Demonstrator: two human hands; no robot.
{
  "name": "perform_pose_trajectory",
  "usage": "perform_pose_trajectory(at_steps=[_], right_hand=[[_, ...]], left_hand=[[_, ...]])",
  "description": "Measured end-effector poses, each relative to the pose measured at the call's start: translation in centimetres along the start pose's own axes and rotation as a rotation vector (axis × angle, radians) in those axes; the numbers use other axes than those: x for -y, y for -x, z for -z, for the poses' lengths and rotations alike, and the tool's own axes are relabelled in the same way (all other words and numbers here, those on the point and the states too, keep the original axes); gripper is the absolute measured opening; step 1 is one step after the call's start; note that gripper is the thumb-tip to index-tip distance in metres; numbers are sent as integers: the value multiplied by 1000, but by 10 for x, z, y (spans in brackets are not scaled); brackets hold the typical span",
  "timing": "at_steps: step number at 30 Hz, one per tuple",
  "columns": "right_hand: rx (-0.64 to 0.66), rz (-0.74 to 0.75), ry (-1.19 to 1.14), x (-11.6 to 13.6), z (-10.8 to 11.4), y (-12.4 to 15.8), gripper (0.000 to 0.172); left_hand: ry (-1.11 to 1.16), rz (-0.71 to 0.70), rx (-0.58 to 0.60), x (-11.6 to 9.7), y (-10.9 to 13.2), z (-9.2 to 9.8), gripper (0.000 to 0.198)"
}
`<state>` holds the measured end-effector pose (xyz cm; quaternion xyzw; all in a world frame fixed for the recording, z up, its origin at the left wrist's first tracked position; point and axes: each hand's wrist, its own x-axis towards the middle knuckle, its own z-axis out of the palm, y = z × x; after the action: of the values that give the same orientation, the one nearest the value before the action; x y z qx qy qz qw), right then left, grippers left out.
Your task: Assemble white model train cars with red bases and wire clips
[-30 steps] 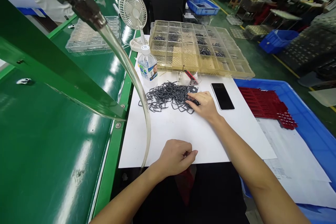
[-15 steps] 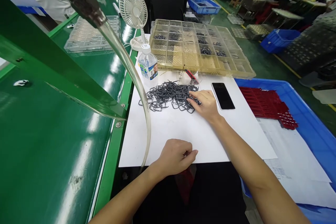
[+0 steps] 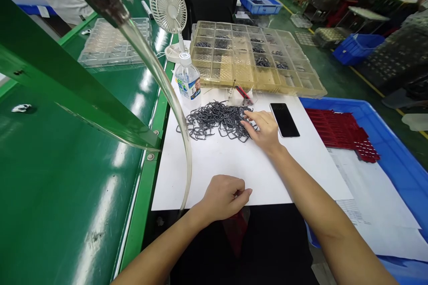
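A heap of small dark grey wire-like parts point(image 3: 216, 121) lies on a white board point(image 3: 234, 164). My right hand point(image 3: 264, 131) rests on the heap's right edge, fingers bent and touching the parts; whether it grips one is hidden. My left hand point(image 3: 224, 197) sits at the board's near edge in a loose fist, thumb against the fingers, with something tiny and dark possibly between them. A yellowish clear compartment tray point(image 3: 254, 60) with some grey parts stands beyond the heap.
A black phone point(image 3: 284, 119) lies right of my right hand. A water bottle point(image 3: 188, 81) and small white fan point(image 3: 169, 11) stand at the board's left. A clear hose point(image 3: 163, 89) hangs down. Green conveyor point(image 3: 67, 164) at left, blue bin point(image 3: 384, 151) with red pieces point(image 3: 337, 131) at right. A person in black stands behind.
My right hand has crept slightly up and right along the heap's edge, fingers spreading a little. My left hand has stayed put.
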<state>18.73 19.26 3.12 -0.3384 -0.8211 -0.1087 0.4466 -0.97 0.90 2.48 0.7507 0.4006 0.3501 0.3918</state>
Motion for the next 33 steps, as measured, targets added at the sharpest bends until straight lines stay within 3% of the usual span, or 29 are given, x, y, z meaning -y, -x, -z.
perform_pose_trajectory(at_steps=[6,15,23,33], right_hand=[[189,-112,11,-2,0,3,28],[269,-109,17,-4,-2,5,28],[206,-142,66,-6,-6,8,26],[9,-104,124,-1,-1,2,22]], left_hand=[[-2,-1,3,-1,-1,1,40],[4,2,-4,-2,-1,1,41],[-7,7,11,-1,0,1,41],[-26,22,26,-1,-1,1,42]])
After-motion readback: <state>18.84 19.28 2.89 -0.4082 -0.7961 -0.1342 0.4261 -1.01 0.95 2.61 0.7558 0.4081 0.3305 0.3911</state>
